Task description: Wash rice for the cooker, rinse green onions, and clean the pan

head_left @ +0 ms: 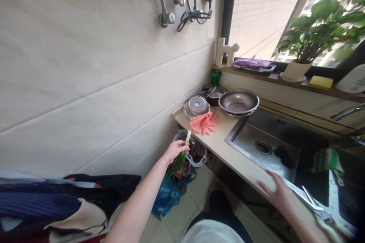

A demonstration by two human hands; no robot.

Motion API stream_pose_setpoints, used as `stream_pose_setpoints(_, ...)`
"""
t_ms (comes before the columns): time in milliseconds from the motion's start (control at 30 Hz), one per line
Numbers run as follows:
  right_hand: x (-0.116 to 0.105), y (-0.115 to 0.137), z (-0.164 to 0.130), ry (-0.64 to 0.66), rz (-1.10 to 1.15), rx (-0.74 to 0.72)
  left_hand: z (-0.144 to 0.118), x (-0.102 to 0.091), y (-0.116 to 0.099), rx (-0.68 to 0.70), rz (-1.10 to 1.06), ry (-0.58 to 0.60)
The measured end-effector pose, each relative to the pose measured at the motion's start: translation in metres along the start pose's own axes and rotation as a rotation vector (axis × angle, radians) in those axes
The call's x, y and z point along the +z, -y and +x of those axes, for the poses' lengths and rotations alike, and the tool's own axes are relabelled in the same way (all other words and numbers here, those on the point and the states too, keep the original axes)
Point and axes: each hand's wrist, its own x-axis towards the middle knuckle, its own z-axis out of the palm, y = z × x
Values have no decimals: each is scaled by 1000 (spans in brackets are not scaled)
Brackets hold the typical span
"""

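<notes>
The worktop [228, 148] runs from mid-frame toward the lower right, with the sink [270, 140] set into it on the right. At the worktop's far end, against the wall, stand a lidded pot [196, 106], a second pot [213, 94] behind it, and a stack of bowls [238, 102] to their right. The gloves [204, 122] lie in front of the lidded pot. Below the worktop's left edge, a bin [196, 152] stands on the floor, the left hand [174, 150] holding a scallion [181, 157] above it. The right hand [278, 191] rests on the worktop's near edge. On the sill, upper right, stands a potted plant [296, 69].
</notes>
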Motion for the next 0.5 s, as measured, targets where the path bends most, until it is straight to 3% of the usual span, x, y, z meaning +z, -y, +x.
stream_pose_setpoints(133, 91, 145, 43, 452, 788, 49, -14, 16, 0, 17, 15, 27)
stream_pose_setpoints(233, 131, 220, 62, 642, 1008, 124, -23, 27, -1, 39, 39, 40)
stream_pose_setpoints(333, 147, 244, 75, 756, 1061, 163, -27, 33, -3, 67, 62, 49)
stream_pose_setpoints(500, 155, 239, 89, 909, 1172, 275, -20, 30, -1, 45, 64, 36)
